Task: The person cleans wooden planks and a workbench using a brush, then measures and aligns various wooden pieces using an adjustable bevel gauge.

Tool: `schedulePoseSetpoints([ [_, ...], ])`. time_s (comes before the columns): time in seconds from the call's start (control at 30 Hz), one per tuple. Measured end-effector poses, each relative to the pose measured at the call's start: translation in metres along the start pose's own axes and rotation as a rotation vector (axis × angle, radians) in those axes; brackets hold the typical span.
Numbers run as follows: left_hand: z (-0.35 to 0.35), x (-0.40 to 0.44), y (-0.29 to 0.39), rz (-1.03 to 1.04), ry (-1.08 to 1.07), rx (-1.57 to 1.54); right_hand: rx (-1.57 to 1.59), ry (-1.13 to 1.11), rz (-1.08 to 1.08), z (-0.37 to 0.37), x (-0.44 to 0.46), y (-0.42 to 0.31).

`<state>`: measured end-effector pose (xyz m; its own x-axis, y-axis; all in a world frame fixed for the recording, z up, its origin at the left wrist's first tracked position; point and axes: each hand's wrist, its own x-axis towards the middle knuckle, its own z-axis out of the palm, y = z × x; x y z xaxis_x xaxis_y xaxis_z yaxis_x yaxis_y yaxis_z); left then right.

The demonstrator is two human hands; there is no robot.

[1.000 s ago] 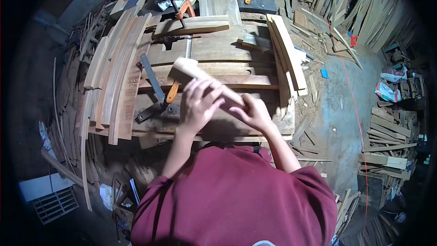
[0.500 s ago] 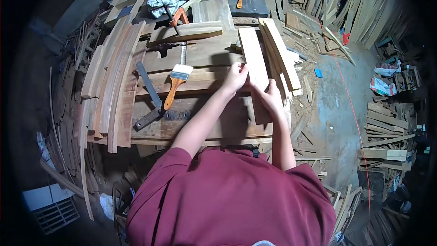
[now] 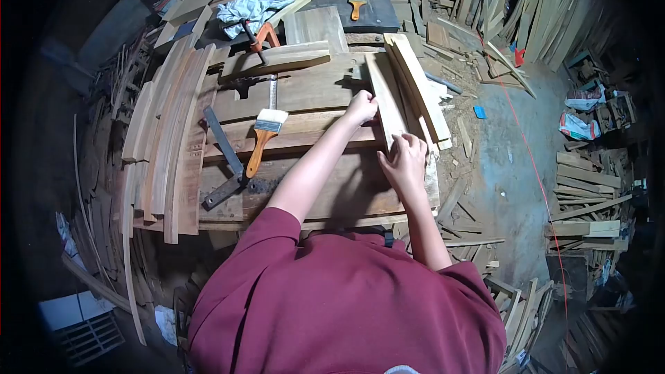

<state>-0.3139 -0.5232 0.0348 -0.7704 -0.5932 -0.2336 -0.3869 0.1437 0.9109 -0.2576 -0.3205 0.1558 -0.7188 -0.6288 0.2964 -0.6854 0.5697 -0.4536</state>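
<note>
A pale wooden board [image 3: 385,93] lies lengthwise at the right of the workbench, tilted against other boards [image 3: 421,90]. My left hand [image 3: 362,108] is closed at the board's left edge, its fingertips partly hidden. At the near end, my right hand [image 3: 407,161] has its fingers bent over the board and its thumb on the left side. To the left of my left hand lies a flat paintbrush [image 3: 262,140] with a wooden handle. Beside the brush is a dark metal square [image 3: 225,144].
Long wooden strips [image 3: 166,131] are stacked on the bench's left side. Farther back are an orange clamp [image 3: 263,36], a crumpled cloth [image 3: 251,12] and a second brush [image 3: 357,5]. Wood offcuts [image 3: 585,194] are piled on the floor at the right.
The board has turned from its broad face up to a tilted position by the other boards. My right hand has moved down and its fingers have shifted over the near end.
</note>
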Motion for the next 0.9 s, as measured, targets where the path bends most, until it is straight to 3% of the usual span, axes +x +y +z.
schedulePoseSetpoints([
  [0.1, -0.016, -0.031, 0.036, 0.166, 0.029, 0.305, 0.183, 0.000, -0.003, -0.007, -0.006, -0.001],
  [0.27, -0.047, -0.073, 0.033, 0.070, -0.017, -0.323, 0.363, 0.099, -0.032, -0.032, 0.009, 0.000],
  [0.37, -0.082, -0.126, 0.026, 0.120, -0.077, -0.420, 0.465, 0.132, 0.003, -0.052, 0.026, 0.001],
  [0.47, -0.109, -0.176, 0.013, 0.030, -0.030, -0.431, 0.512, 0.101, -0.010, -0.055, 0.035, 0.000],
  [0.67, -0.157, -0.259, -0.017, -0.146, 0.136, -0.404, 0.534, -0.166, -0.047, -0.019, 0.039, -0.018],
  [0.77, -0.172, -0.284, -0.029, -0.069, 0.354, -0.379, 0.574, -0.308, -0.137, 0.008, 0.036, -0.028],
  [0.9, -0.191, -0.309, -0.021, -0.149, 0.516, -0.506, 0.540, -0.493, -0.288, 0.033, 0.033, -0.047],
])
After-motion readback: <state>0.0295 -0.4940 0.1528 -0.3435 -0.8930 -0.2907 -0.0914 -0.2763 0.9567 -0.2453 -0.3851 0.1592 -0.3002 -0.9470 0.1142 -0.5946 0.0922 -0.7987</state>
